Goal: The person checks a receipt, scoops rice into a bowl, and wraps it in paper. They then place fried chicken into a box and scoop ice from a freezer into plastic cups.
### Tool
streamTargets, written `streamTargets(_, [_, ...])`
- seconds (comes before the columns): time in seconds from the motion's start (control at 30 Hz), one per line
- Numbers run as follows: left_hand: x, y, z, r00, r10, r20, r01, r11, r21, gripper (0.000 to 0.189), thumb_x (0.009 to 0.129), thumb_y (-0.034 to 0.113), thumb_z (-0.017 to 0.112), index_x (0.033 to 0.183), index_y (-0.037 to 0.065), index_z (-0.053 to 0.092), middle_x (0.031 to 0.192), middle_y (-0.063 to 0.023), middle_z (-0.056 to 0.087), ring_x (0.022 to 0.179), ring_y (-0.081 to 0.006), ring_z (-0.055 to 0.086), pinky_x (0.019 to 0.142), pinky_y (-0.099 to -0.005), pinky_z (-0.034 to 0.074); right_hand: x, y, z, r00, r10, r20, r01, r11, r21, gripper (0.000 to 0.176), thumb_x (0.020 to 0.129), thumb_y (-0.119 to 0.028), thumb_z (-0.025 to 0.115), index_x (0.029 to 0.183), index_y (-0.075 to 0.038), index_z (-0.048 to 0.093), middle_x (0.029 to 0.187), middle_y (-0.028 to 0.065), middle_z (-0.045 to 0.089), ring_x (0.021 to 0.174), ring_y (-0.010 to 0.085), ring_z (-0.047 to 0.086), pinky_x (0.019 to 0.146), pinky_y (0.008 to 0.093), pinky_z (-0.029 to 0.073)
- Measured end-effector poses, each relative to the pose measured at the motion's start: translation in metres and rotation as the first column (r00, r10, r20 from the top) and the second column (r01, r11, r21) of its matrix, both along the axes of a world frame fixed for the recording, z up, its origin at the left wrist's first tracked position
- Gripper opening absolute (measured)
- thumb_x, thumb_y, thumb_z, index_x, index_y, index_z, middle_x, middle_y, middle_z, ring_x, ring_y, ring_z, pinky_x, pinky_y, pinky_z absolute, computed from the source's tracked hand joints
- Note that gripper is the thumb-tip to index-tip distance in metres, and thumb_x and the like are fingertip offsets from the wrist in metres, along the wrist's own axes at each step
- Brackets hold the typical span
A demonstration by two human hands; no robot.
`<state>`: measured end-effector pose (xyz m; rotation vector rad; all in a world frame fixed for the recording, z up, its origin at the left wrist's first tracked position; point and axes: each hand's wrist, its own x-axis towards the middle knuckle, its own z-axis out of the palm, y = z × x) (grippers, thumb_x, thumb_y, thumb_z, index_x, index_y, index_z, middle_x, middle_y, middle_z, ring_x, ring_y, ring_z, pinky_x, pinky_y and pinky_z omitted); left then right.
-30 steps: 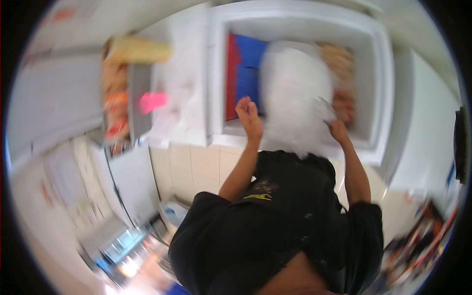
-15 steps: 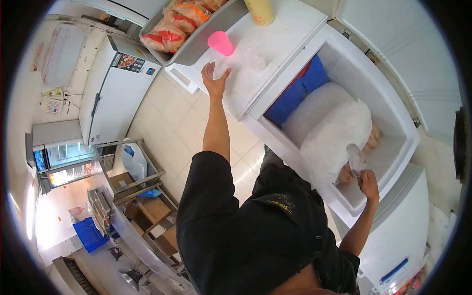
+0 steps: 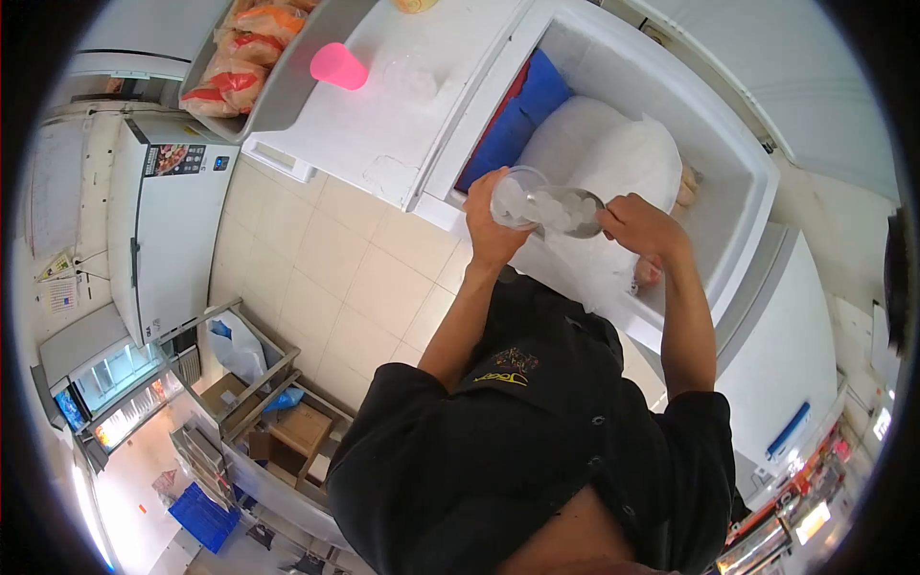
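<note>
My left hand (image 3: pixel 487 222) is wrapped round a clear plastic cup (image 3: pixel 516 195), which has some ice in it. Against the cup's rim rests the tip of a metal scoop (image 3: pixel 586 222), gripped at its handle by my right hand (image 3: pixel 644 226). Pieces of ice (image 3: pixel 563 207) lie in the scoop. Both hands are over the near side of an open chest freezer (image 3: pixel 736 218). Inside it are large white bags of ice (image 3: pixel 628 158), a blue package (image 3: pixel 525 115) and some packed food (image 3: pixel 650 271) partly hidden by my right arm.
On the white surface (image 3: pixel 369 144) to the left stand a pink cup (image 3: pixel 339 66) and clear cups (image 3: pixel 412 79). A grey tub (image 3: pixel 305 84) holds bagged food (image 3: pixel 240 77). A white upright freezer (image 3: pixel 182 230) and a shelf with cardboard boxes (image 3: pixel 300 427) are farther left.
My left hand has come from the white surface to the freezer, bringing a clear cup. My right hand has raised the scoop, now bearing ice, to the cup. The view has shifted right.
</note>
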<state>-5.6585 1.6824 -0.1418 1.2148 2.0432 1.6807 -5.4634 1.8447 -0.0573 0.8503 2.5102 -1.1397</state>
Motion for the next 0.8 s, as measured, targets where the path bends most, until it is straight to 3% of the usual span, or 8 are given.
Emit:
streamTargets(0.03, [0.0, 0.003, -0.002, 0.988, -0.018, -0.156, 0.018, 1.0, -0.005, 0.083, 0.049, 0.01, 0.094, 0.124, 0.002, 0.059, 0.118, -0.0157, 0.063, 0.111, -0.0337, 0.06, 0.096, -0.0409, 0.048, -0.002, 0.0, -0.003, 1.0, -0.009, -0.003, 0.009, 1.0, 0.0, 0.051, 0.095, -0.032, 0.042, 0.067, 0.005, 0.061, 0.061, 0.0172, 0.061, 0.061, 0.0289, 0.06, 0.066, 0.0413, 0.048])
streamTargets(0.13, [0.001, 0.004, -0.001, 0.993, -0.069, -0.092, 0.071, 0.997, 0.027, 0.085, 0.049, 0.01, 0.091, 0.128, 0.006, 0.059, 0.125, -0.0126, 0.063, 0.117, -0.0322, 0.057, 0.103, -0.0427, 0.037, -0.004, 0.001, -0.001, 0.999, -0.036, 0.016, 0.037, 0.996, -0.077, 0.051, 0.096, -0.033, 0.042, 0.068, 0.005, 0.062, 0.061, 0.0155, 0.061, 0.059, 0.0276, 0.06, 0.065, 0.0401, 0.048])
streamTargets(0.27, [-0.002, 0.009, 0.006, 0.993, -0.086, -0.086, 0.085, 0.996, -0.024, 0.084, 0.05, 0.01, 0.091, 0.128, 0.006, 0.059, 0.123, -0.0123, 0.062, 0.116, -0.0322, 0.058, 0.1, -0.0422, 0.039, -0.004, -0.001, 0.012, 0.987, -0.119, 0.112, 0.135, 0.979, -0.151, 0.048, 0.094, -0.032, 0.041, 0.07, 0.004, 0.062, 0.064, 0.0197, 0.061, 0.066, 0.0341, 0.061, 0.072, 0.0441, 0.048])
streamTargets(0.33, [-0.006, 0.011, 0.006, 0.995, -0.084, -0.063, 0.083, 0.996, -0.018, 0.083, 0.051, 0.01, 0.091, 0.127, 0.005, 0.059, 0.123, -0.0128, 0.062, 0.115, -0.0311, 0.058, 0.099, -0.0419, 0.042, -0.001, 0.0, 0.003, 0.985, -0.14, 0.1, 0.155, 0.974, -0.163, 0.048, 0.094, -0.033, 0.043, 0.07, 0.004, 0.062, 0.061, 0.0173, 0.059, 0.063, 0.0305, 0.06, 0.068, 0.042, 0.048])
streamTargets(0.43, [-0.029, 0.008, -0.008, 0.987, 0.117, 0.111, -0.125, 0.99, 0.072, 0.082, 0.055, 0.015, 0.095, 0.126, 0.004, 0.057, 0.123, -0.0134, 0.061, 0.115, -0.029, 0.059, 0.097, -0.0411, 0.046, -0.007, 0.009, 0.004, 0.979, -0.19, 0.074, 0.201, 0.959, -0.198, 0.048, 0.094, -0.035, 0.046, 0.069, 0.003, 0.062, 0.057, 0.0139, 0.057, 0.058, 0.0255, 0.058, 0.063, 0.039, 0.046])
streamTargets(0.53, [-0.09, -0.004, -0.017, 0.885, 0.455, 0.098, -0.451, 0.891, -0.059, 0.085, 0.06, 0.02, 0.097, 0.13, 0.002, 0.051, 0.125, -0.0147, 0.06, 0.115, -0.0278, 0.058, 0.098, -0.0402, 0.048, -0.025, 0.02, 0.015, 0.975, -0.207, 0.083, 0.22, 0.954, -0.205, 0.049, 0.094, -0.036, 0.047, 0.068, 0.003, 0.061, 0.056, 0.0114, 0.056, 0.055, 0.0221, 0.056, 0.059, 0.037, 0.045])
streamTargets(0.67, [-0.186, -0.01, -0.04, 0.818, 0.556, 0.145, -0.561, 0.828, -0.007, 0.092, 0.065, 0.021, 0.095, 0.135, -0.002, 0.04, 0.132, -0.0184, 0.055, 0.124, -0.0302, 0.053, 0.106, -0.0408, 0.043, -0.061, 0.039, 0.034, 0.977, -0.204, 0.056, 0.21, 0.967, -0.147, 0.049, 0.095, -0.037, 0.047, 0.068, 0.001, 0.061, 0.056, 0.0106, 0.055, 0.053, 0.0201, 0.055, 0.055, 0.0348, 0.044])
streamTargets(0.8, [-0.226, -0.006, -0.049, 0.82, 0.55, 0.156, -0.558, 0.83, 0.01, 0.095, 0.065, 0.022, 0.095, 0.136, -0.004, 0.037, 0.138, -0.0225, 0.048, 0.131, -0.0332, 0.048, 0.11, -0.0418, 0.04, -0.14, 0.065, 0.051, 0.986, -0.146, 0.082, 0.151, 0.986, -0.063, 0.046, 0.094, -0.034, 0.046, 0.067, 0.0, 0.06, 0.056, 0.0119, 0.056, 0.054, 0.0228, 0.056, 0.057, 0.0367, 0.046])
